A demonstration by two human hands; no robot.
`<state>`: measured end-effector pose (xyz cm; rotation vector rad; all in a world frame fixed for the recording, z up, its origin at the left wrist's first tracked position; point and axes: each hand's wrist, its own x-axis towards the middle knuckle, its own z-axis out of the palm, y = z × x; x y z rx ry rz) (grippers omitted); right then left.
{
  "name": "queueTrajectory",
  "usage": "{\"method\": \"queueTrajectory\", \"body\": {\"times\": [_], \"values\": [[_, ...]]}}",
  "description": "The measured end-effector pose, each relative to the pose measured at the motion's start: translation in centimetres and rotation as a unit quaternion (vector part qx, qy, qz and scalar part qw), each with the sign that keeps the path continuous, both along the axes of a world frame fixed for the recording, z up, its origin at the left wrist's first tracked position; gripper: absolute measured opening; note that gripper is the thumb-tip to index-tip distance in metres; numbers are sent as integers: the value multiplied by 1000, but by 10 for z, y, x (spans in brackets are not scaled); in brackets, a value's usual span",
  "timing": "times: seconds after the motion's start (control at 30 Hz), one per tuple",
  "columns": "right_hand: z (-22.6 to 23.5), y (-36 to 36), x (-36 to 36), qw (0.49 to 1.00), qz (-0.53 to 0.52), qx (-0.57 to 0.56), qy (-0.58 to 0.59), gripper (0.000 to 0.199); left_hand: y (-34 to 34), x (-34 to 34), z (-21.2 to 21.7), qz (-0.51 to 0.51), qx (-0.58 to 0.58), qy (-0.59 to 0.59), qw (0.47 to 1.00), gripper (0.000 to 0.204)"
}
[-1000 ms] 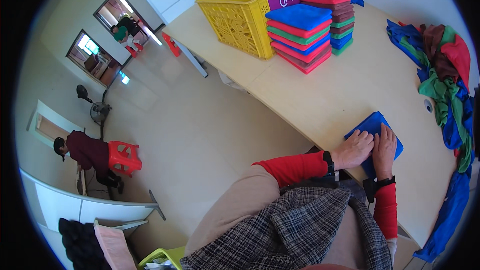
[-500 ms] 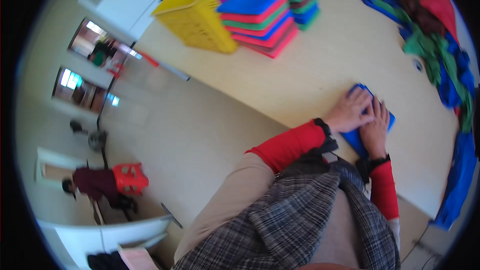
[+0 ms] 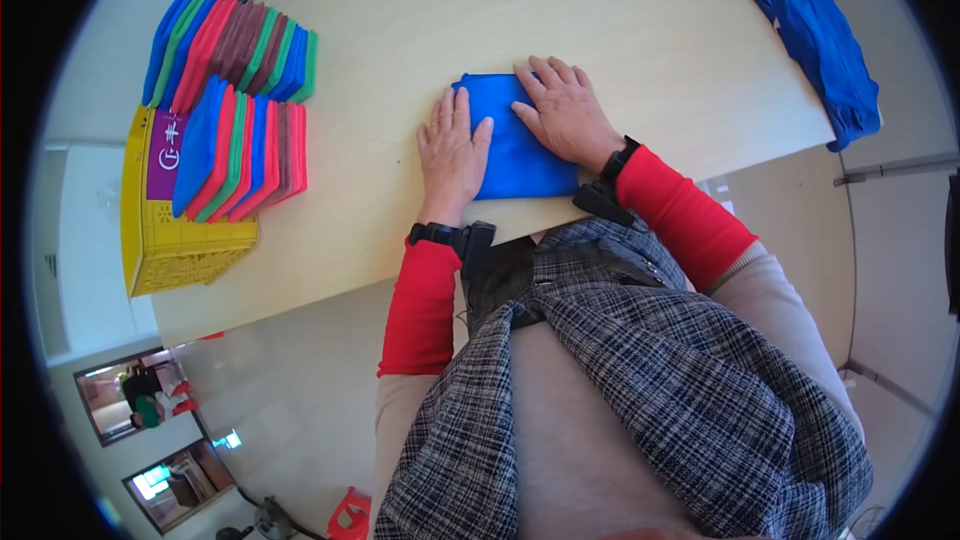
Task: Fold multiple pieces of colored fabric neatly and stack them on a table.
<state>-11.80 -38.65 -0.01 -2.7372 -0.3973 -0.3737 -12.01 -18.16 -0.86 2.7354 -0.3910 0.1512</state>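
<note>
Left hand (image 3: pixel 450 155) and right hand (image 3: pixel 570 115) both lie palm down on the blue cloth (image 3: pixel 515 150). It is on the table (image 3: pixel 640 40), right in front of me, near the edge on my side. It looks folded into a flat shape with four sides.

I think it is light and soft, and it won't break if I press it. It looks smooth, so the layers may slide a bit. A good place to hold it would be two sides at once, with thumbs on top and fingers under, so it doesn't flop open.

Both my hands are open wide and not gripping. My left one covers the left side, thumb pointing in. My right one is on the upper right part, fingers a little apart, thumb resting on top. I can't tell if any fingertip goes underneath.
</note>
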Motion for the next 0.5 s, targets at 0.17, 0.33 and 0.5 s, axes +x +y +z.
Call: {"method": "queueTrajectory", "body": {"times": [0.17,0.33,0.5], "values": [[-3,-10,-5,999,6,8,-36,53,0,-5,2,16,24,-18,999,65],[-5,-28,-13,999,-1,9,-52,52,-3,-7,7,35,68,-34,997,65],[9,-36,-26,999,-10,-18,-37,53,-25,-29,20,-42,55,-166,984,57]]}}
